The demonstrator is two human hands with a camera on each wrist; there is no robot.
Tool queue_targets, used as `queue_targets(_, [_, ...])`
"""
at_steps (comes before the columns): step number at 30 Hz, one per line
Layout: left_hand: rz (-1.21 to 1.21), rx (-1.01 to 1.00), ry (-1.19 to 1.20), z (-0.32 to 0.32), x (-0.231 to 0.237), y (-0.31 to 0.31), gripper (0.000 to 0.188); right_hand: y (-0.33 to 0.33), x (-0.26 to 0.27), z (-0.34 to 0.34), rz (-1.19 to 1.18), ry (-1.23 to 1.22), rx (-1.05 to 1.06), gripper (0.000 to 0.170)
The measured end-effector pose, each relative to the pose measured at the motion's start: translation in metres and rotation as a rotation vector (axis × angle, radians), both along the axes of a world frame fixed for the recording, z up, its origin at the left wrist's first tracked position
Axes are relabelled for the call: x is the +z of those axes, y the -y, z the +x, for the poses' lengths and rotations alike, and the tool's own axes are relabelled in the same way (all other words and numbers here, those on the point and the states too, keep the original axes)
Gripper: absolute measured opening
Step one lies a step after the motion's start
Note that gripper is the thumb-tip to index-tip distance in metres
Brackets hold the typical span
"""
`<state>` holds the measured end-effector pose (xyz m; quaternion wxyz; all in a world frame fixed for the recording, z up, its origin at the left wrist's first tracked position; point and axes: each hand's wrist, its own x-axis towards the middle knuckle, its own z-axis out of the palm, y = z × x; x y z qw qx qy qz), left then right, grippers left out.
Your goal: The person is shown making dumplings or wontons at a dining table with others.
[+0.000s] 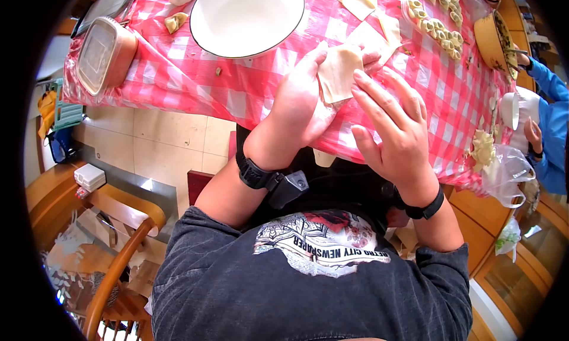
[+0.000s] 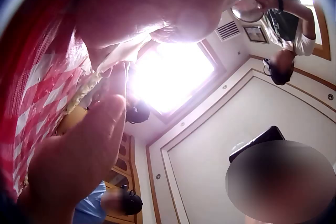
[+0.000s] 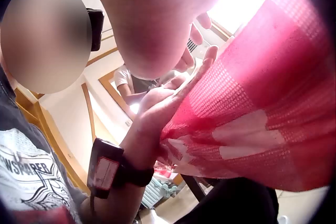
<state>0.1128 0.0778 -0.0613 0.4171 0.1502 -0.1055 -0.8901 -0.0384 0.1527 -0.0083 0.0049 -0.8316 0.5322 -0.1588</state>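
Note:
A pale, thin square wrapper (image 1: 339,73) lies across my left hand (image 1: 299,101), which is held palm up with its fingers extended beneath the sheet. The right wrist view shows this left hand (image 3: 157,103) flat and tilted by the tablecloth. My right hand (image 1: 397,127) is at the wrapper's right edge, fingers nearly straight and fingertips touching or just over it. In the left wrist view the wrapper (image 2: 123,50) shows between the left hand (image 2: 147,11) and the right hand (image 2: 79,155). More wrappers (image 1: 355,2) lie beyond the hands.
On the checked tablecloth (image 1: 172,74) stand a white bowl (image 1: 246,18), a lidded container (image 1: 104,56) and a tray of folded dumplings (image 1: 435,27). A yellow pot (image 1: 491,42) is at the right, near a person in blue (image 1: 551,127). A plastic bag (image 1: 510,175) hangs by the table edge.

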Motion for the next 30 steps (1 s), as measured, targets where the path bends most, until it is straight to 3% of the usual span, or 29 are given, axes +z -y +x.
queue_targets(11, [-0.023, 0.011, -0.001, 0.001, 0.000, 0.001, 0.063, -0.009, -0.007, -0.003, 0.010, -0.070, -0.023, 0.038])
queue_targets(30, [-0.033, 0.013, -0.019, -0.001, -0.002, 0.000, 0.062, -0.015, -0.008, 0.015, -0.019, 0.064, -0.085, 0.036])
